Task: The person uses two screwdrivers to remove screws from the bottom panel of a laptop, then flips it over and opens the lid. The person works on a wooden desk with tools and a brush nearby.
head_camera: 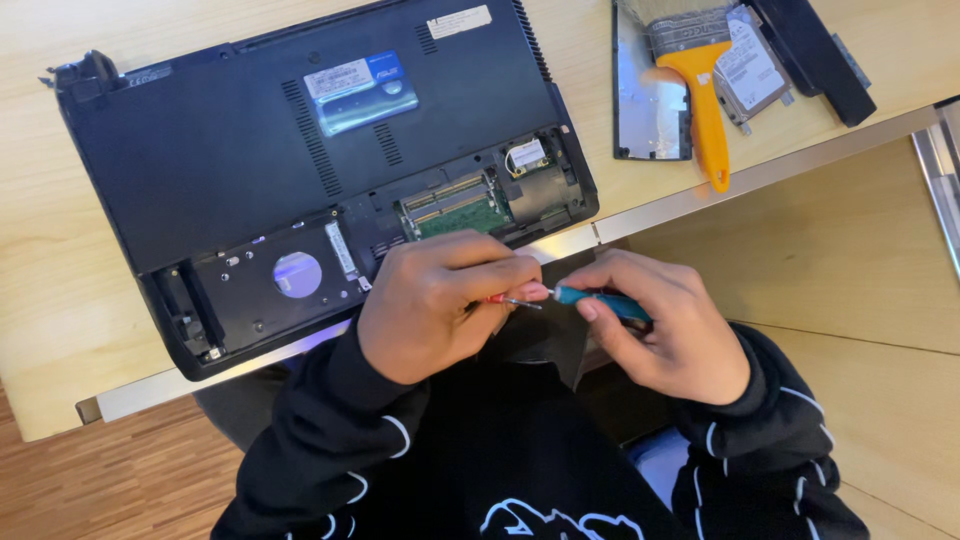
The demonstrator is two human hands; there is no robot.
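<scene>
Teal-handled screwdriver [600,301], off the surface's near edge by the opened laptop [310,170], is pinched by both hands, left [435,305] at its tip, right [665,330] steadying the handle; keep fingers close.

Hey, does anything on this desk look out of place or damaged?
The laptop lies upside down and skewed, its near edge overhanging the table, with its bottom cover off and its drive bay empty. Nothing looks spilled or broken.

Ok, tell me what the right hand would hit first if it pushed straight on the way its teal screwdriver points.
The right hand aims the teal screwdriver leftward at the left hand. It would probably meet the left hand's fingers and the small red-tipped piece they pinch first, though depth is unclear.
</scene>
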